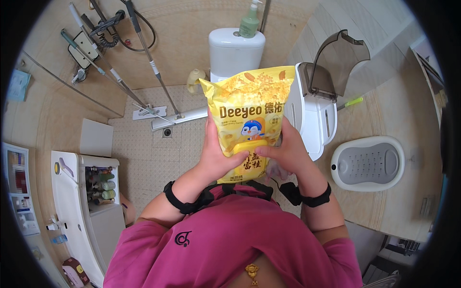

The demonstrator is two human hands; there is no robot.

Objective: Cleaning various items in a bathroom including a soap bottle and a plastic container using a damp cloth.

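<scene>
Both my hands hold a yellow soft pack of Deeyeo wet wipes (248,111) upright in front of my chest. My left hand (215,153) grips its left side, the thumb lying across the front. On the opposite side my right hand (288,147) has its thumb on the pack's yellow plastic flip lid (250,144), which is closed. A cartoon penguin is printed above the lid. The other fingers are hidden behind the pack. Beyond it stands a white toilet cistern (236,48), its lower part covered by the pack.
A green pump bottle (249,23) stands on the cistern. Right of it, a white bin (317,118) has its smoky lid (338,64) raised. A baby bathtub (367,163) hangs on the right wall. Mops (155,68) lean at the back left; an open-shelved cabinet (102,187) stands left.
</scene>
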